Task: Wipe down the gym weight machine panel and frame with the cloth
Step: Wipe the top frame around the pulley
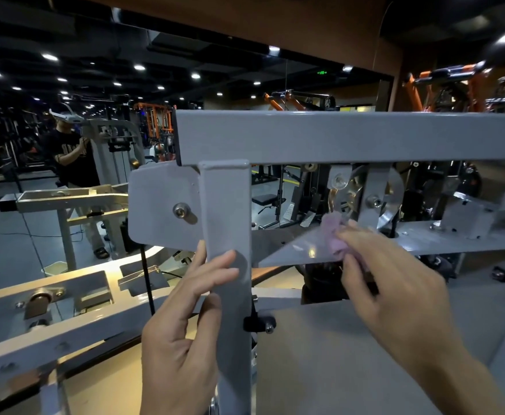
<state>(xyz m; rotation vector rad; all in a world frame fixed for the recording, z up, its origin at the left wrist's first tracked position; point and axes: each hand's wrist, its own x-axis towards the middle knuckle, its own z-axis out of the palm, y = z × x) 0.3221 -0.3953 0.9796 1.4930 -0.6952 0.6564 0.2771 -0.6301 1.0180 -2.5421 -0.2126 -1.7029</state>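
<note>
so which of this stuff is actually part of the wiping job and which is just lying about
Part of the job:
- cloth, held in the right hand
- clear panel under the cloth
- grey upright post, held by the left hand
- top beam

Just around:
- orange racks
- bench
- mirror

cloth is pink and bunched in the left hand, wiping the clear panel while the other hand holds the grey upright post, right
Not quite: the head view shows the pink cloth bunched in the right hand, not the left. It is pressed on the clear panel, while the left hand holds the grey upright post.
</note>
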